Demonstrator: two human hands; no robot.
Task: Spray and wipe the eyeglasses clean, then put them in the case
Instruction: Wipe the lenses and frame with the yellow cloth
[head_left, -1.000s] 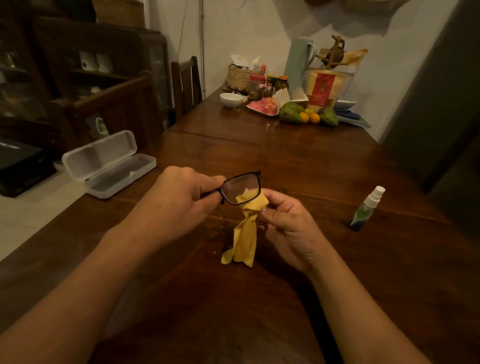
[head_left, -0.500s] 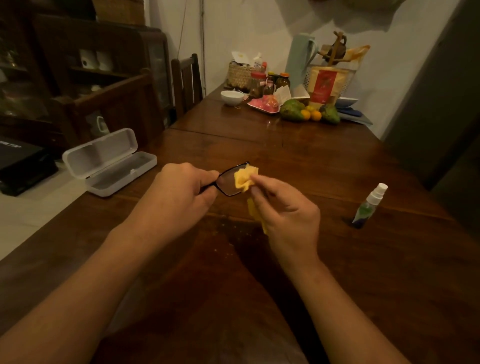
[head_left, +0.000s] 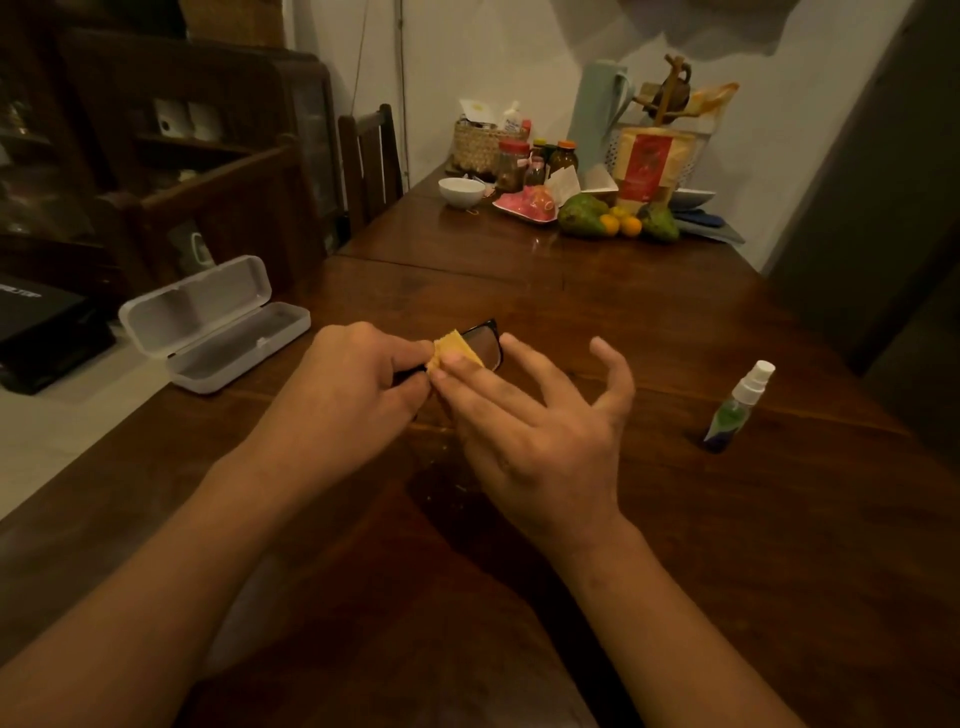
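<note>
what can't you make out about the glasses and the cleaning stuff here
Head view, the only one:
The eyeglasses: one lens shows; the left hand and the yellow cloth hide the rest.
Whether that lens is clean: too dim and small to tell.
The yellow cloth: mostly hidden behind the right hand.
The spray bottle: label too small to read.

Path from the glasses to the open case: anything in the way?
Nothing visible. The case lies open on the table, left of the eyeglasses, tray apparently empty; only bare wood lies between. The left hand gripping the frame sits on that side.
</note>
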